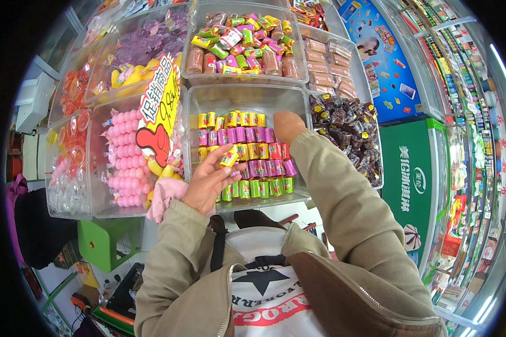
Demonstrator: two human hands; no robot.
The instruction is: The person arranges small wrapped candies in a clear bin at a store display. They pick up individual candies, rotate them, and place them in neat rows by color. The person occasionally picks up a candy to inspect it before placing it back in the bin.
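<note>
My left hand point(207, 179) holds a small yellow-wrapped roll-shaped candy point(229, 157) between thumb and fingers, over the left part of a clear plastic bin point(236, 97). In the bin, similar candies stand in rows. A yellow row point(248, 119) is farthest back, with a purple row point(236, 135) in front of it. The middle row is yellow on the left, with red candies point(275, 151) towards the right. Another purple row point(270, 168) and a green row point(259, 188) lie nearest me. My right hand point(287, 126) is by the right ends of the back rows, its fingertips hidden.
Behind stands a bin of loose mixed candies point(246, 40). Dark wrapped sweets point(345, 126) fill the bin at right. Pink bead-like candies point(128, 156), a price sign point(159, 109) and a pink cloth point(167, 196) are at left. A green freezer point(409, 168) stands farther right.
</note>
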